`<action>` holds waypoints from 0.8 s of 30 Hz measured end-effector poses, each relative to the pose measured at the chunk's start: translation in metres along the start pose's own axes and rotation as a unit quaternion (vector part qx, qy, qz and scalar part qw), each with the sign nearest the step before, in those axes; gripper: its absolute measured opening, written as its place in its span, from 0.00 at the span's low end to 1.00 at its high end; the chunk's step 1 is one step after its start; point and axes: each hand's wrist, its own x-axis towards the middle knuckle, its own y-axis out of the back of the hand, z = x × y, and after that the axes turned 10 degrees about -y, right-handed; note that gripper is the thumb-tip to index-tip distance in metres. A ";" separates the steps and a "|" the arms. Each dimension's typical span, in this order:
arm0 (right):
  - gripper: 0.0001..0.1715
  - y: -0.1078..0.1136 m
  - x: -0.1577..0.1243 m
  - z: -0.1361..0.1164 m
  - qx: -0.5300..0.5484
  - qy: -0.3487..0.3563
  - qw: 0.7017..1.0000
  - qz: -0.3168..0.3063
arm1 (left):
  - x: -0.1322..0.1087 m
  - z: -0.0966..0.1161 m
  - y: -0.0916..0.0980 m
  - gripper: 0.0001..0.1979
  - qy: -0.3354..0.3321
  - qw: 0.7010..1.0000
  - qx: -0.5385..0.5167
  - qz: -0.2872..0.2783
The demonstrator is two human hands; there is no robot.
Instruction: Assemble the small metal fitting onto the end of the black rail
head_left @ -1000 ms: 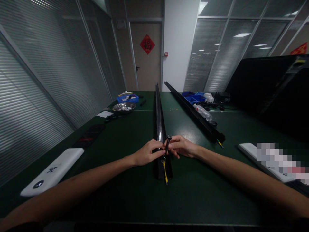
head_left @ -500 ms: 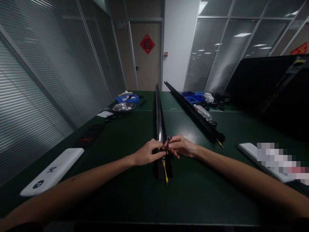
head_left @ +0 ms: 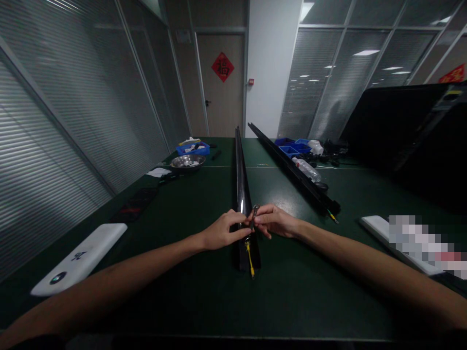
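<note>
A long black metal rail [head_left: 242,184] runs away from me down the table, and a yellow wire [head_left: 250,260] with a ring terminal sticks out from its near end. My right hand [head_left: 275,221] pinches a small wrench [head_left: 255,214], its ring end pointing up, above the rail. Across the rail from the left comes my left hand [head_left: 222,231], thumb and fingers closing right beside the wrench's lower part. What sits between those left fingertips is hidden. The two hands nearly touch.
Right of centre lies a second black rail [head_left: 295,170] with a green-yellow wire [head_left: 332,216]. Beside it are a plastic bottle [head_left: 307,168] and blue bins [head_left: 290,149]. A metal bowl [head_left: 188,162] stands at left; white casings [head_left: 82,257] flank my arms. A large black panel [head_left: 408,136] rises at right.
The wrench tilts very slightly differently between my fingers. Both hands otherwise keep their place over the rail.
</note>
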 end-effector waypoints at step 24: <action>0.14 0.002 0.000 0.001 -0.001 -0.002 1.000 -0.004 | 0.000 -0.001 -0.001 0.13 0.001 1.000 0.003 -0.001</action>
